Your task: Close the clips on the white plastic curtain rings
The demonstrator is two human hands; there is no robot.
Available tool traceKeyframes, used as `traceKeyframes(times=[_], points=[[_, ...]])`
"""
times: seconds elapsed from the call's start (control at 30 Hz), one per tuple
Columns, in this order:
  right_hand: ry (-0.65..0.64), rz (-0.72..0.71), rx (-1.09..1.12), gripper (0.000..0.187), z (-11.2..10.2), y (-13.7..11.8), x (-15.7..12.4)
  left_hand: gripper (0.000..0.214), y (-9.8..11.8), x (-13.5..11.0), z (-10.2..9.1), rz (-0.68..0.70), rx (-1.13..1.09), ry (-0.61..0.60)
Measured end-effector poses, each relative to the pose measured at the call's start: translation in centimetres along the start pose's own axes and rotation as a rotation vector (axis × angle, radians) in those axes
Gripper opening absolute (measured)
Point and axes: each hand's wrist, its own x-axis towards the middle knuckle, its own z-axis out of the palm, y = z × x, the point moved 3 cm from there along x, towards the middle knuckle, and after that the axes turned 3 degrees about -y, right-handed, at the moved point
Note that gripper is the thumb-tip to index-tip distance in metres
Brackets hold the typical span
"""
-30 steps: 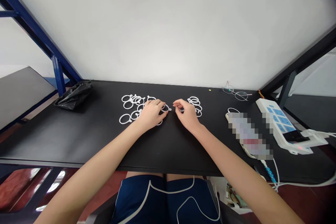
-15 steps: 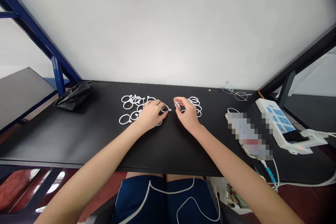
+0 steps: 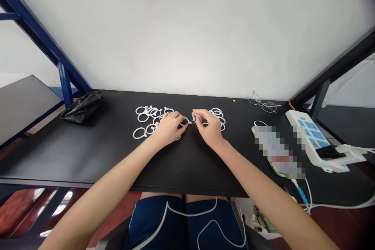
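Note:
My left hand [image 3: 170,128] rests over a loose group of white curtain rings [image 3: 134,133], its thumb and fingers closed on one white ring [image 3: 189,122] whose small eyelet points right. Several rings lie partly hidden under that palm. Just to the right, my right hand [image 3: 211,128] pinches another white curtain ring [image 3: 193,117] between thumb and fingertips, held slightly tilted. Fingers cover much of it, so I cannot tell if it is a single ring. Beyond and beside the right hand lies a second cluster of white rings [image 3: 217,108], overlapping one another.
A black plastic bag [image 3: 83,107] lies at the left of the black table [image 3: 181,168]. On the right are eyeglasses [image 3: 268,106], a phone with a blurred screen [image 3: 278,154] and a white power strip [image 3: 310,134] with cables. A white wall [image 3: 187,39] rises behind.
In my right hand the ring has turned and shifted slightly left, its eyelet end now showing past the fingertips. My left hand stays almost still.

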Motion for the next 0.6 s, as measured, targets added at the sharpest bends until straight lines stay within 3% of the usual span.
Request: traceKeyframes(times=[0.33,0.6], points=[[0.038,-0.003,-0.027,0.034,0.11,0.71,-0.12,0.023,0.0,-0.04,0.15,-0.004,0.024,-0.024],[0.022,0.006,-0.003,0.036,0.26,0.7,-0.16,0.024,-0.18,-0.11,0.38,0.004,0.021,-0.023]])
